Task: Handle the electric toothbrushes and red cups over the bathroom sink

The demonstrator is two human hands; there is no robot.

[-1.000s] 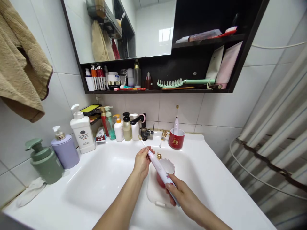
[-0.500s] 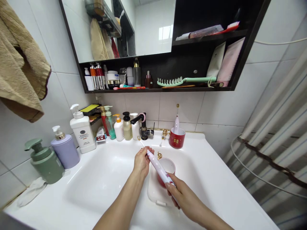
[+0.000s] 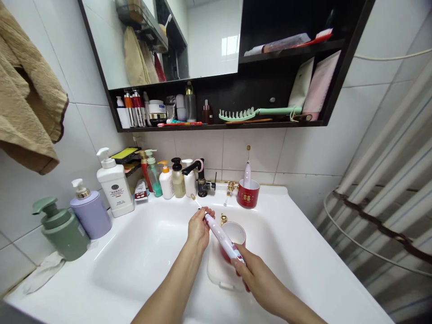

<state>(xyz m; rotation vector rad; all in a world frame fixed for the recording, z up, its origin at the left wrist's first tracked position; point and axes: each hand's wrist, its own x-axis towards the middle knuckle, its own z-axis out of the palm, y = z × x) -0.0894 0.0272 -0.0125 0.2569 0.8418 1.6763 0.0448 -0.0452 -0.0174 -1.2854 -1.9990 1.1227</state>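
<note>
An electric toothbrush, pale pink with a small printed pattern near its base, slants over the sink. My right hand is wrapped around its lower end. At the upper end, the fingers of my left hand are closed about the neck joint. The thin white neck and brush head stick out beyond them toward the black faucet. Below the handle, a red cup with a white inside stands on a white lidded box in the basin, partly hidden by my right hand and the toothbrush.
A second electric toothbrush stands in a red cup on the back rim. Several pump bottles line the back left, with a purple bottle and green dispenser nearer. A dark cabinet overhangs the sink.
The view has shifted slightly. The brush head shows a little more clearly beyond my left hand; both hands keep nearly the same hold.
</note>
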